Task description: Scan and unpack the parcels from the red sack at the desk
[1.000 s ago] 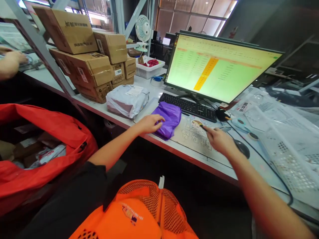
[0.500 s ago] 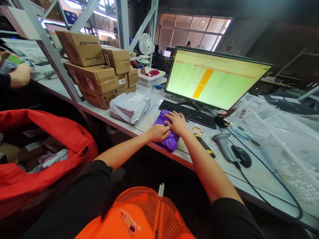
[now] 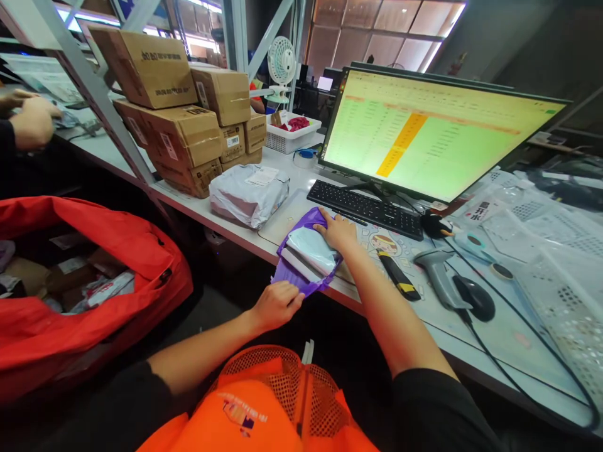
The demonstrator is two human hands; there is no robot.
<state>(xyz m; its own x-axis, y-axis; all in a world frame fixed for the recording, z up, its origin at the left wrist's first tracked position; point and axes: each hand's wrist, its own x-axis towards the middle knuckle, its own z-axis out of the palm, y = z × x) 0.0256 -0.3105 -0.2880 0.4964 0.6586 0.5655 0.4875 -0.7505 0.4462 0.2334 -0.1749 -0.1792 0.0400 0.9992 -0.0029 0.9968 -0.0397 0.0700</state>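
A purple plastic mailing bag (image 3: 291, 274) lies at the front edge of the desk, torn open on its upper side. Inside it show a pale blue-white, plastic-wrapped item (image 3: 313, 248) and a white edge below that; what they are I cannot make out. My left hand (image 3: 277, 304) is closed on the bag's near flap, pulled out past the desk edge. My right hand (image 3: 340, 232) grips the bag's far right side, fingers bent over its rim. Right of the bag lies a black and yellow utility knife (image 3: 398, 276).
Behind the bag stand a keyboard (image 3: 365, 210) and monitor (image 3: 438, 135). A grey-white parcel (image 3: 249, 194) and stacked cartons (image 3: 174, 138) are at left, a barcode scanner (image 3: 440, 276) and mouse (image 3: 475, 298) at right. A red sack (image 3: 160, 263) holds parcels. Another person's hands (image 3: 32, 119) show far left.
My left hand has drawn the purple flap toward me, and the bag now gapes with its pale contents showing. My right hand stays at the bag's far side. The view has shifted slightly.
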